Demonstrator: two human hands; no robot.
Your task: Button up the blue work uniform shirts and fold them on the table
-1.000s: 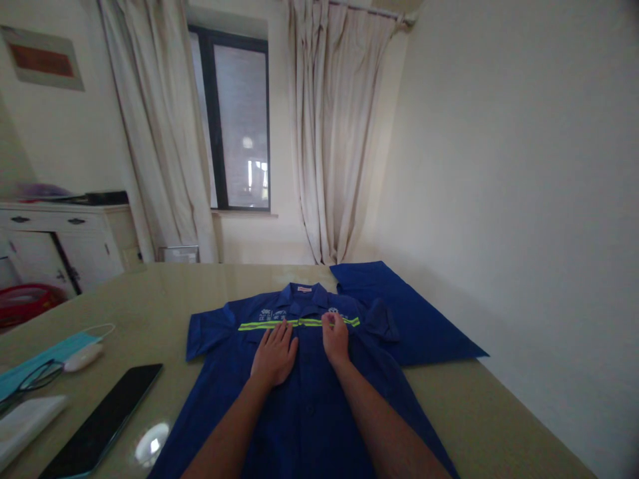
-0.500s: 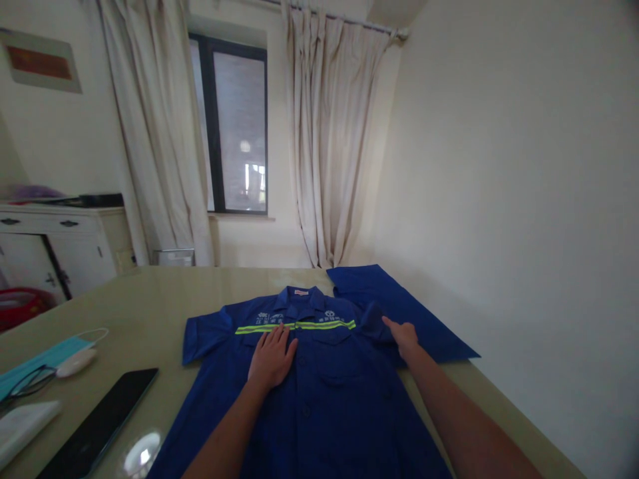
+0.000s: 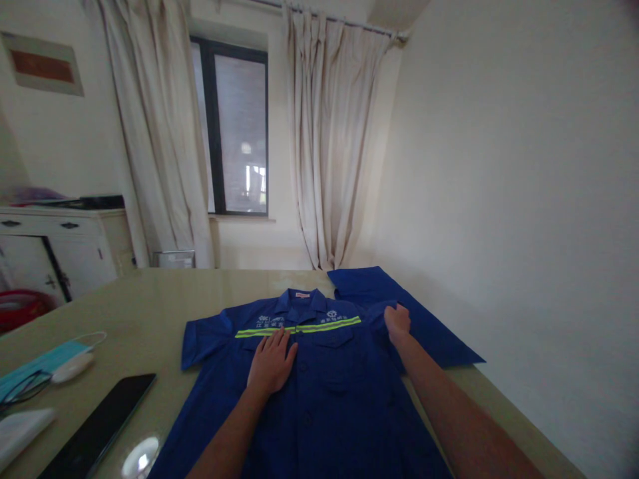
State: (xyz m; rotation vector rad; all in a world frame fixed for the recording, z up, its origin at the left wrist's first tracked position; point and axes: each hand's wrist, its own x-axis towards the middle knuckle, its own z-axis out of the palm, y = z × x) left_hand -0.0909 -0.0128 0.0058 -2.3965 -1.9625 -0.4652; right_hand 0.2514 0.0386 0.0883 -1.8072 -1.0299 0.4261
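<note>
A blue short-sleeved work shirt (image 3: 329,386) lies front up on the table, collar pointing away from me. A yellow-green reflective stripe and white print cross its chest. My left hand (image 3: 272,362) rests flat on the chest beside the button placket, its fingertips at the stripe. At the shirt's right-hand sleeve, my right hand (image 3: 398,322) is closed, pinching the sleeve fabric. Beyond that sleeve lies another piece of blue cloth (image 3: 414,313), partly covered by the shirt and my hand.
On the table (image 3: 150,299), to the left, are a black phone (image 3: 100,426), a light blue face mask (image 3: 42,366), a white mouse-shaped object (image 3: 73,368) and a white box-like item (image 3: 24,432). A wall (image 3: 524,233) borders the right side; a window (image 3: 242,133) and curtains stand behind.
My right hand has closed on the sleeve, where its fingers were stretched out before, and has shifted slightly up. The stripe's right end has moved a little rightward. My left hand stays put.
</note>
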